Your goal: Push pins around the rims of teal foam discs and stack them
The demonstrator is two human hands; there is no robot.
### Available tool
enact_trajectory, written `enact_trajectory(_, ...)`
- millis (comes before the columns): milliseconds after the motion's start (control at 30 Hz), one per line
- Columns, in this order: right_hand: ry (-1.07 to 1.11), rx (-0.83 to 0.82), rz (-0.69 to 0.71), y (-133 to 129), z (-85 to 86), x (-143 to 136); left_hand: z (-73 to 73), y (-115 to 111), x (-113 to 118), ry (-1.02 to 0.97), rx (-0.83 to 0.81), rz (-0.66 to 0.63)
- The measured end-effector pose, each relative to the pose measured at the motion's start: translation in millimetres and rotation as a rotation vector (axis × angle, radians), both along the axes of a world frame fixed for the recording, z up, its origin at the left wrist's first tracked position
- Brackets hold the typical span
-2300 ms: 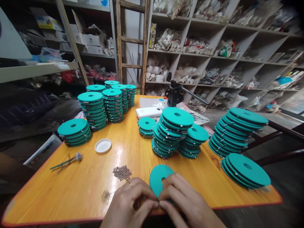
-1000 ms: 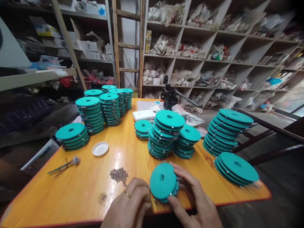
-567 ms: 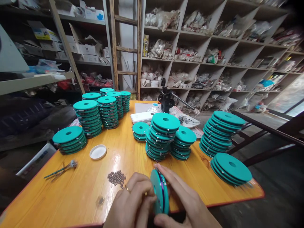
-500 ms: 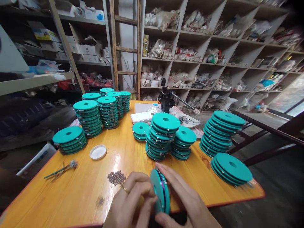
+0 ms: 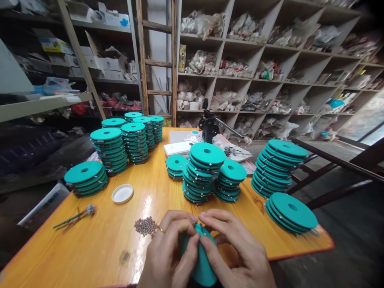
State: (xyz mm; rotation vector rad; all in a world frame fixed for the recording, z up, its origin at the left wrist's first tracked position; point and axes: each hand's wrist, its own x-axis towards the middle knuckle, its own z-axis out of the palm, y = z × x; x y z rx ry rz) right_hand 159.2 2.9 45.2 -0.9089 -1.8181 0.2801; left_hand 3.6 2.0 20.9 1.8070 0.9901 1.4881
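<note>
Close to the table's front edge, a teal foam line spool (image 5: 204,266) is held on edge between both hands. My left hand (image 5: 172,244) wears a ring and has its fingers bent, with thumb and index finger pinched at the spool's top rim. From the other side, my right hand (image 5: 237,248) grips the same rim, its thumb pressed near the groove. Whatever lies between the fingertips is hidden. Left of my left hand, a small pile of brown beads (image 5: 146,226) lies on the wooden table (image 5: 99,248).
Several stacks of teal spools stand at the back left (image 5: 106,148), centre (image 5: 204,172) and right (image 5: 277,168). A white lid (image 5: 122,193) and a wire bundle (image 5: 75,218) lie at left. Behind the centre stack are a white box (image 5: 177,149) and a black clamp device (image 5: 210,127).
The spool has turned, so its broad teal face shows more. My right fingers, earlier stretched along it, have curled in, and both hands' fingertips have come together at the top rim.
</note>
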Motion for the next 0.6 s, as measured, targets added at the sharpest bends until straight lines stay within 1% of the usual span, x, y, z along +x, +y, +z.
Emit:
enact_trajectory(100, 0.008, -0.020, 0.004, 1, 3.5, -3, -2.4, -1, 3, -0.041, -0.013, 0.023)
enact_trajectory(367, 0.067, -0.058, -0.050, 3, 9.2, -12, -9.8, -2, 11, -0.066, 0.023, 0.078)
enact_trajectory(600, -0.051, -0.061, -0.080, 1, 4.7, -11, -8.0, -1, 16, -0.027, 0.054, 0.142)
